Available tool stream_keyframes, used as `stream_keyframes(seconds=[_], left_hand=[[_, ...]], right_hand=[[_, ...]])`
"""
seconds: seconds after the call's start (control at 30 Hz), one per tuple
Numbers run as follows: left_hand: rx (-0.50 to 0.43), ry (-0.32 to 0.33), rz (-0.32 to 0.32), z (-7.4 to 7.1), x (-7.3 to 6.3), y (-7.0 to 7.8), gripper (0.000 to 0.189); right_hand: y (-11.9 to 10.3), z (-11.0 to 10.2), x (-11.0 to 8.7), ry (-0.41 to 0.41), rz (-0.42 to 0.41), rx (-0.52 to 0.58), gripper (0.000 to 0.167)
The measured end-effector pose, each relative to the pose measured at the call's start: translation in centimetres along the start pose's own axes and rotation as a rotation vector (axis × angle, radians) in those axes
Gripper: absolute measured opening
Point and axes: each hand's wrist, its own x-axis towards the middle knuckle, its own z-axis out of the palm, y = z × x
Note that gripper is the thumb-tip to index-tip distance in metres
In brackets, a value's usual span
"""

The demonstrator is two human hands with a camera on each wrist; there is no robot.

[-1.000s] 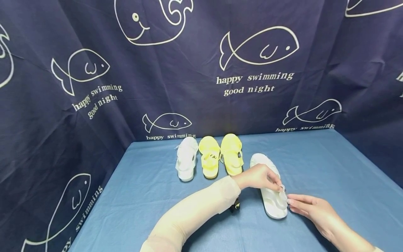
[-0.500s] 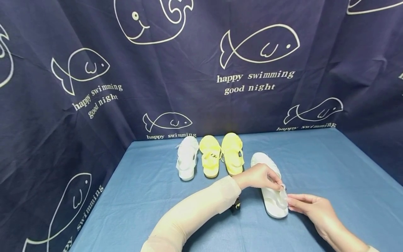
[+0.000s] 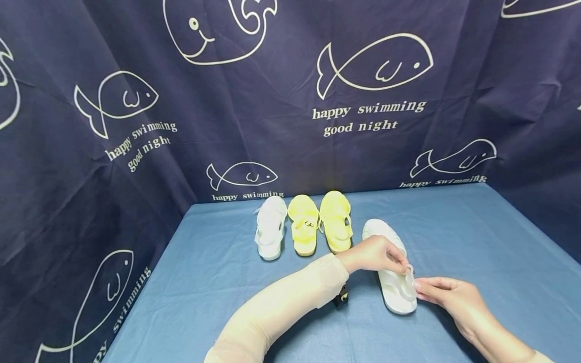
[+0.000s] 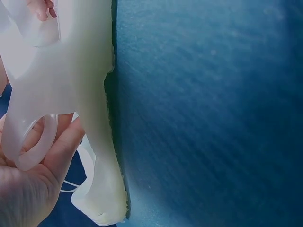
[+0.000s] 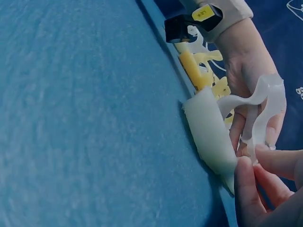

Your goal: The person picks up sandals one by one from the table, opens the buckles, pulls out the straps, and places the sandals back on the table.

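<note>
A white sandal lies on the blue table, its toe pointing away from me. From the left, my left hand reaches over it and holds the translucent strap near its small buckle. At the sandal's right edge, my right hand pinches the strap between thumb and fingers. The right wrist view shows the raised strap looping above the heel, with the right hand's fingertips on its lower end. In the left wrist view, the strap's loop overlaps the left palm, and the sandal's side hides part of the fingers.
Left of the held sandal, two yellow sandals and another white sandal stand in a row near the back. A dark blue curtain printed with fish and words hangs behind the blue tabletop. A black wrist device sits by the left sleeve.
The right fingers have shifted slightly up along the strap at the sandal's edge. The left hand keeps its hold, and the sandals stay nearly where they were.
</note>
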Motion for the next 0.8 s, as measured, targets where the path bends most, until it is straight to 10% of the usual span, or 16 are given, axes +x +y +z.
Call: stream_keyframes(seconds=[0.8], left_hand=[[0.011, -0.003, -0.006, -0.13, -0.07, 0.22, 0.014]], right_hand=[[-0.43, 0.12, 0.84, 0.025, 0.007, 0.030, 0.001]])
